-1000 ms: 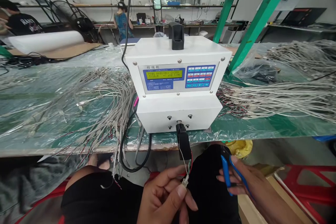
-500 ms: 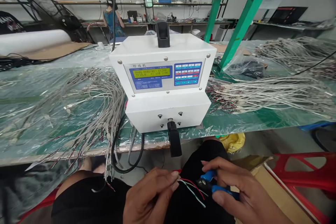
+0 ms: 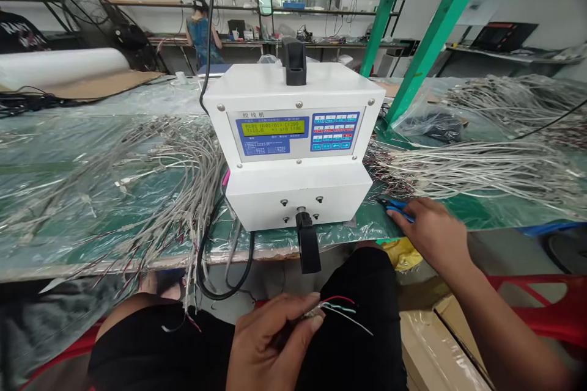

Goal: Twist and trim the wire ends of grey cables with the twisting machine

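My left hand (image 3: 270,342) is low over my black shorts, pinching a grey sheathed cable (image 3: 314,313) whose stripped end fans out in thin red, white and green wires. My right hand (image 3: 428,235) is out at the table's front edge, fingers on blue-handled side cutters (image 3: 397,208). Ahead stands a white wire-twisting machine (image 3: 293,134) with a yellow display and blue keypad. A black chuck (image 3: 307,247) juts from its front. Bundles of grey cables (image 3: 174,177) lie to its left, and more (image 3: 477,171) lie to its right.
Clear plastic sheet covers the green table (image 3: 68,195). Black power cords (image 3: 224,275) hang below its edge. A green steel upright (image 3: 440,30) rises at the right. A red stool (image 3: 541,299) and cardboard box (image 3: 431,348) sit low right. A co-worker (image 3: 200,36) stands at a far bench.
My right hand has carried the cutters away from the cable, up and forward to the table edge. My left hand still holds the cable, now a little lower and to the right.
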Motion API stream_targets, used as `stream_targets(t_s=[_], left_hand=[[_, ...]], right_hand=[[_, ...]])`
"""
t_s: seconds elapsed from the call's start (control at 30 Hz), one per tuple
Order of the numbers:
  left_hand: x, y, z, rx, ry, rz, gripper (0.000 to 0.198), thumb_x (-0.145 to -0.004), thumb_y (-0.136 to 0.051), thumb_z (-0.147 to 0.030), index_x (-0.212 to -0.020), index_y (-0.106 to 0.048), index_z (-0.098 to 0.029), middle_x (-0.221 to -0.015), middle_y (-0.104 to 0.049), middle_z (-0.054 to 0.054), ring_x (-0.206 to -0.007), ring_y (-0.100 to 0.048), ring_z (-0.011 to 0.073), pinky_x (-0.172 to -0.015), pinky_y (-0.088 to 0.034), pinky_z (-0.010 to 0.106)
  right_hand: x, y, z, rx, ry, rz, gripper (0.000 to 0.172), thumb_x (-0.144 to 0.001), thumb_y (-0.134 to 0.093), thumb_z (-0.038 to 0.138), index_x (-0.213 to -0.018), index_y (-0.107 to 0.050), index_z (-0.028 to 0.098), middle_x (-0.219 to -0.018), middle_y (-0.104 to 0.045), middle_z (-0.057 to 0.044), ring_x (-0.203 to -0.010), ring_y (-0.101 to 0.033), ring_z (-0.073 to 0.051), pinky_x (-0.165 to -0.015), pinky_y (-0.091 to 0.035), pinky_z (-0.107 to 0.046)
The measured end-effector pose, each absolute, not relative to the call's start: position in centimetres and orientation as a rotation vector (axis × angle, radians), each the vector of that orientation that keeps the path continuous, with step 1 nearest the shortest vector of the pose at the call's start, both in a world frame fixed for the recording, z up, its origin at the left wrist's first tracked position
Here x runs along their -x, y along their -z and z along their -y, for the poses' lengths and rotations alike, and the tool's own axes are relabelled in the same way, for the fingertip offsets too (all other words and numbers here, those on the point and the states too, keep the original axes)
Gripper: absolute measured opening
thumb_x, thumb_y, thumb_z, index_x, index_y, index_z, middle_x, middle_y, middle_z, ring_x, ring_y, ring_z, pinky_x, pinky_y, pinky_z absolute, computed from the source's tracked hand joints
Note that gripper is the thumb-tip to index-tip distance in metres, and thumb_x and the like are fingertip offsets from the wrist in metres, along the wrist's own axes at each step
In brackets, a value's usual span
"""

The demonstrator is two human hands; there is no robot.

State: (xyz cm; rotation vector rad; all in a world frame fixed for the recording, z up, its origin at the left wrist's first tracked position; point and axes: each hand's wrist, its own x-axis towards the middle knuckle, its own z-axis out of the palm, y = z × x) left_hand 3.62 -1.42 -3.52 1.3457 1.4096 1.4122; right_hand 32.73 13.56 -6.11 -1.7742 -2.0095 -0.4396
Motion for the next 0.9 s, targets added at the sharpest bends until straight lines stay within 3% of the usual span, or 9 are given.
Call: stream_targets(t_s=[0.1,0.13,0.17,0.2,0.27,0.37,0.57,0.77,0.9], left_hand=[[-3.7,3.9,1.3,-1.391,-1.467,-1.381,0.025,-0.078,-0.077,-0.011,-0.094,-0.081,-0.03,-0.075,-0.077,-0.005,-0.065,-0.072,0.0113,-0.063,-0.054,0.014],[-3.7,4.1,1.3,-1.407,-1.487,-1.359,0.026,-0.078,-0.076,-0.01,-0.094,-0.08,-0.03,-0.076,-0.077,-0.005,-0.066,-0.072,0.0113,-0.064,-0.054,0.014],[-3.7,4.2,1.2,-1.426,-1.502,-1.329,0.026,-0.079,-0.075,-0.008,-0.095,-0.08,-0.029,-0.076,-0.077,-0.004,-0.067,-0.072,0.0114,-0.066,-0.054,0.015],[-3.6,4.3,1.1,-1.45,-1.511,-1.294,0.027,-0.08,-0.074,-0.007,-0.096,-0.079,-0.029,-0.077,-0.077,-0.004,-0.068,-0.071,0.0115,-0.067,-0.054,0.015],[-3.3,4.4,1.0,-1.519,-1.489,-1.208,0.032,-0.082,-0.071,-0.004,-0.102,-0.077,-0.028,-0.079,-0.076,-0.003,-0.069,-0.071,0.0121,-0.067,-0.055,0.018],[-2.7,4.3,1.0,-1.639,-1.423,-1.122,0.04,-0.084,-0.067,-0.001,-0.113,-0.072,-0.028,-0.084,-0.076,0.0,-0.071,-0.072,0.0145,-0.066,-0.056,0.021],[-2.2,4.2,1.4,-1.753,-1.381,-1.127,0.037,-0.086,-0.064,-0.001,-0.112,-0.071,-0.027,-0.083,-0.072,0.002,-0.068,-0.069,0.0144,-0.06,-0.055,0.021],[-2.3,4.0,1.8,-1.855,-1.363,-1.077,0.047,-0.085,-0.062,0.004,-0.12,-0.068,-0.028,-0.087,-0.074,0.003,-0.076,-0.071,0.0148,-0.067,-0.056,0.021],[-3.4,3.6,2.3,-1.635,-1.304,-1.206,0.023,-0.086,-0.067,-0.012,-0.102,-0.078,-0.024,-0.071,-0.069,0.003,-0.061,-0.064,0.0138,-0.055,-0.051,0.02]], right_hand=[[-31.0,4.7,-11.6,1.619,0.323,2.065,0.061,-0.1,-0.033,0.059,-0.098,-0.071,0.012,-0.115,-0.067,-0.02,-0.114,-0.058,-0.038,-0.087,-0.049,-0.046],[-29.7,4.1,-10.0,1.576,0.233,2.056,0.055,-0.1,-0.036,0.058,-0.099,-0.071,0.015,-0.115,-0.069,-0.016,-0.111,-0.061,-0.034,-0.091,-0.048,-0.045],[-28.3,3.5,-8.3,1.51,-0.155,1.952,0.043,-0.1,-0.046,0.052,-0.092,-0.071,0.018,-0.102,-0.071,-0.011,-0.098,-0.066,-0.027,-0.085,-0.051,-0.037],[-26.8,3.0,-6.7,1.444,-0.702,1.854,0.04,-0.101,-0.048,0.049,-0.087,-0.07,0.019,-0.088,-0.071,-0.007,-0.083,-0.068,-0.021,-0.07,-0.052,-0.028],[-23.9,2.7,-4.0,1.18,-1.779,1.529,0.039,-0.097,-0.057,0.052,-0.088,-0.067,0.016,-0.072,-0.068,-0.004,-0.059,-0.066,-0.013,-0.047,-0.044,-0.017],[-21.1,3.7,-2.2,0.805,-2.388,0.82,0.043,-0.089,-0.067,0.055,-0.085,-0.064,0.012,-0.063,-0.068,-0.005,-0.046,-0.064,-0.011,-0.033,-0.037,-0.01],[-20.5,5.4,-1.3,0.729,-2.386,0.346,0.024,-0.085,-0.077,0.034,-0.087,-0.071,0.011,-0.072,-0.073,-0.004,-0.053,-0.07,-0.012,-0.047,-0.054,-0.014],[-20.0,4.9,-0.4,0.806,-2.377,0.469,0.028,-0.08,-0.077,0.038,-0.08,-0.066,0.012,-0.063,-0.068,-0.002,-0.048,-0.064,-0.009,-0.045,-0.05,-0.012],[-19.7,5.0,-0.5,0.923,-2.165,0.794,0.032,-0.076,-0.067,0.046,-0.072,-0.051,0.019,-0.049,-0.049,0.006,-0.036,-0.043,-0.007,-0.033,-0.037,-0.014]])
